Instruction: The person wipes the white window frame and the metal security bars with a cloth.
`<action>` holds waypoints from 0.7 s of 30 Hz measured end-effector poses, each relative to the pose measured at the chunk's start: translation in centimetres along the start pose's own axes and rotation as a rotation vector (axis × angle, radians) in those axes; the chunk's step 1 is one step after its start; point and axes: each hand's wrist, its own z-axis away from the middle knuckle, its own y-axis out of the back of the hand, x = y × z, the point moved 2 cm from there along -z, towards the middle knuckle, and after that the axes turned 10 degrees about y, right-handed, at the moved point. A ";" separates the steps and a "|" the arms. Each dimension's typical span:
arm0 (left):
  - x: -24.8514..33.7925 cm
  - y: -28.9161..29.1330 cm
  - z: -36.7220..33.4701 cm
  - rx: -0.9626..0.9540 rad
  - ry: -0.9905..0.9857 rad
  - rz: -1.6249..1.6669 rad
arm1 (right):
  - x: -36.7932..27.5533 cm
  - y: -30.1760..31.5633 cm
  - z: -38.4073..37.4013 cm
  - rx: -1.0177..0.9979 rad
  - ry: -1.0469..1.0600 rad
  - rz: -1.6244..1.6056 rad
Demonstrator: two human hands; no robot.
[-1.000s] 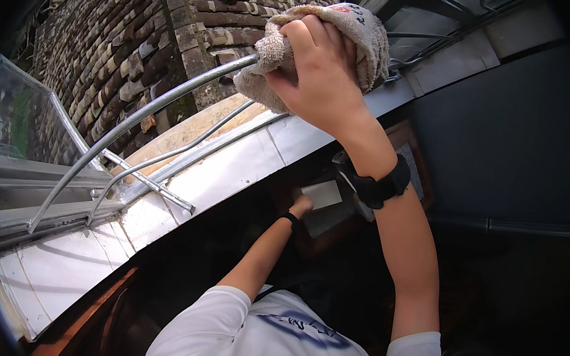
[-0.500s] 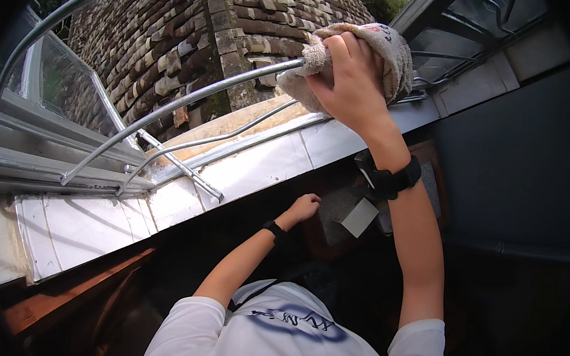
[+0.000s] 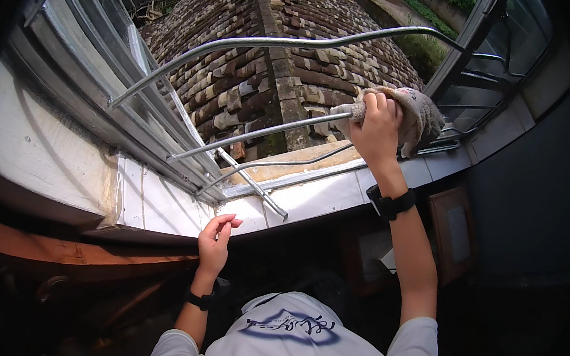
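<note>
My right hand [image 3: 377, 133] is closed around a grey-beige towel cloth [image 3: 422, 118]. The cloth wraps a metal bar [image 3: 268, 131] of the window grille and hangs loose on the bar's right side. Close to the white tiled sill [image 3: 317, 195], my left hand [image 3: 214, 245] is raised with its fingers loosely bent and apart, nothing in it. Above the held bar runs a thicker curved bar [image 3: 309, 44], and a thinner wavy bar [image 3: 286, 163] lies lower.
A metal stay arm [image 3: 257, 188] sticks inward over the sill. Silver window frames stand at left and right, with a glass pane [image 3: 524, 29] on the right. Outside lies a tiled roof [image 3: 219, 72]. Below the sill are a wooden edge [image 3: 78, 249] and a wood-framed piece [image 3: 452, 235].
The view has shifted leftward. My left hand has moved left and up to the sill, its fingers loosening. My right hand stays on the bar with the cloth, now showing further right and lower.
</note>
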 end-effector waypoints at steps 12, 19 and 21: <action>11.2 6.0 2.0 0.958 -1.158 -0.562 | -24.2 -3.5 -1.3 0.016 0.497 0.011; 10.2 6.2 0.0 1.017 -1.155 -0.474 | -16.0 -3.0 -1.0 0.017 0.572 -0.028; 10.1 6.6 0.5 1.037 -1.192 -0.465 | -12.8 -1.2 -1.0 0.016 0.528 -0.029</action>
